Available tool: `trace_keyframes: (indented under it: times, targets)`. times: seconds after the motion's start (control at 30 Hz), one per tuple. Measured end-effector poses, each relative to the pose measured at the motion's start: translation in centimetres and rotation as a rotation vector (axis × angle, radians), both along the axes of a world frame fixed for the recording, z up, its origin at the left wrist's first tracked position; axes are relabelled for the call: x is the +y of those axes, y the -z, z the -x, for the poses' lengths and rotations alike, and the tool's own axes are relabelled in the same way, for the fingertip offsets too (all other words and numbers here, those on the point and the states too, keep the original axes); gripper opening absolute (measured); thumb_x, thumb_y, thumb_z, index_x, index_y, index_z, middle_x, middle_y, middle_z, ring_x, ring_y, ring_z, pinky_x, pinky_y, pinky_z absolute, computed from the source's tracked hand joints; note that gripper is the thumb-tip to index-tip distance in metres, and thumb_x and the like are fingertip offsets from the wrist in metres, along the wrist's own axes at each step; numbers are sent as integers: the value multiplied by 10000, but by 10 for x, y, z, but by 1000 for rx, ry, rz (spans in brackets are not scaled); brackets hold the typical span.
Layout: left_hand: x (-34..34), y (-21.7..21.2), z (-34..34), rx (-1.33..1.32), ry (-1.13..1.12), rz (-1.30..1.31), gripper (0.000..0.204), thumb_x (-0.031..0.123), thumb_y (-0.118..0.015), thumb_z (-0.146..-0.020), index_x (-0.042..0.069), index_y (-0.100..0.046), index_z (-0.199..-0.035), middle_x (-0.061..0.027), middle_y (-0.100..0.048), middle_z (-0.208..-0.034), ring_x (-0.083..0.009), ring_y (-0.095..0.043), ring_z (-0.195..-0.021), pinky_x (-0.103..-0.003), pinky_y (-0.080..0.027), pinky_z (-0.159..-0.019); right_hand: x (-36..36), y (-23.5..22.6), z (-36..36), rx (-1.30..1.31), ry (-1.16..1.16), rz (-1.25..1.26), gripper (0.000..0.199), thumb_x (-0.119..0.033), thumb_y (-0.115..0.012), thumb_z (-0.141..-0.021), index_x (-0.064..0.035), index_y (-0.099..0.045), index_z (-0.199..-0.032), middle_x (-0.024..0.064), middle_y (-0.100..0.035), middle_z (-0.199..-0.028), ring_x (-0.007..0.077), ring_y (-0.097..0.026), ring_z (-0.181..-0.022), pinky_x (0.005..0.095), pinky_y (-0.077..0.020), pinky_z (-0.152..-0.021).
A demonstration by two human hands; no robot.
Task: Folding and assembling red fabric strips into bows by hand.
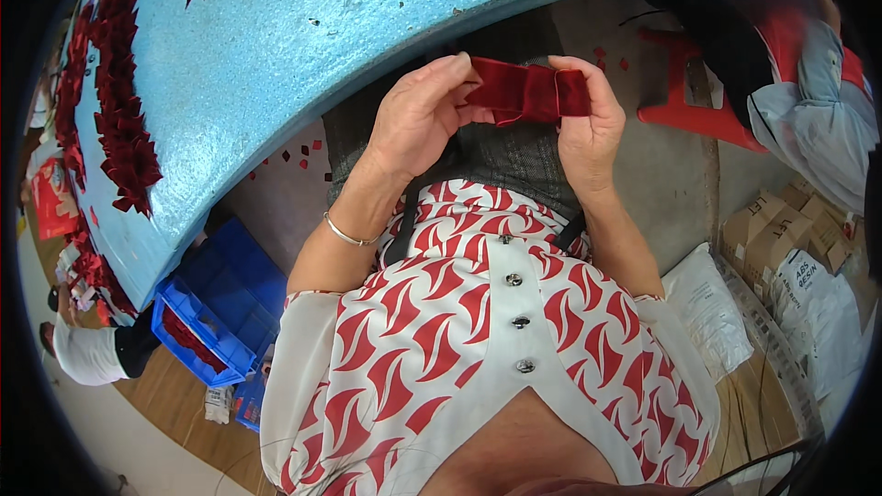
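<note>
Both my hands hold a dark red velvet ribbon bow over my lap, just short of the table edge. Its left end is pinched between the thumb and fingers of my left hand. At the other end, my right hand closes on a folded loop, thumb at its top edge. Between the hands the velvet runs flat, with a band across it near the right loop. The fingers behind the fabric are partly hidden.
A light blue table curves ahead, bearing a row of dark red ribbon pieces at left. Blue plastic bins stand below left. A red stool and another person's sleeve are at right, above cardboard boxes and white bags.
</note>
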State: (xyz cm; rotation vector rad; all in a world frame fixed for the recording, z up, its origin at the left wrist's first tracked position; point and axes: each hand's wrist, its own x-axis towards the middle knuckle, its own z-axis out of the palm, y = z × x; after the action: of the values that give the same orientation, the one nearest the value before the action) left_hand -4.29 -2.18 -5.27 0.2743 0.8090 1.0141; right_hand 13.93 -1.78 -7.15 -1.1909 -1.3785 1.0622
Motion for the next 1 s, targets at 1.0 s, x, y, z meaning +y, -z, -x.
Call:
trace_keyframes:
  times: [1.0]
  targets:
    - [-30, -109, 26, 806, -302, -743, 250, -107, -527, -694, -19, -597, -917, -98, -564, -1025, -197, -535, -962, -281, -426, -838, -27, -133, 83, 158, 201, 116, 358, 60, -404, -741, -36, -550, -1053, 23, -574, -917, 75, -518, -691, 168, -397, -555]
